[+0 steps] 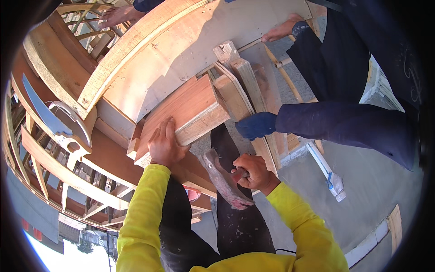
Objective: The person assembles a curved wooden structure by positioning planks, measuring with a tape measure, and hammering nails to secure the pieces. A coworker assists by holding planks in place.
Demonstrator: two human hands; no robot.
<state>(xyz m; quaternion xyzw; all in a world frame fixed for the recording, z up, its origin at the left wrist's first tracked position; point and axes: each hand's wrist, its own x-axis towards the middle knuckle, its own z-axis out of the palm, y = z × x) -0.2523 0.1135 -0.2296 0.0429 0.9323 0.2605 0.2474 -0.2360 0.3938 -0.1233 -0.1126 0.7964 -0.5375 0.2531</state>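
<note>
My left hand (166,144) grips the near edge of a reddish plywood panel framed with timber (179,106), fingers on its top face and thumb along the timber edge. In my right hand (254,173) is a hammer (224,179), the fingers wrapped round its handle. Its worn, dusty head hangs below the panel, above my dark trouser leg, apart from the wood. Another person's blue-gloved hand (255,126) rests against the upright boards (235,93) at the panel's right end.
A handsaw (56,119) with a pale handle lies on the curved timber framework at left. A curved wooden rim (136,43) sweeps across the far side. Bare feet of other people (285,29) stand beyond. Grey concrete floor (362,190) spreads at right, with a pale narrow object (327,172) on it.
</note>
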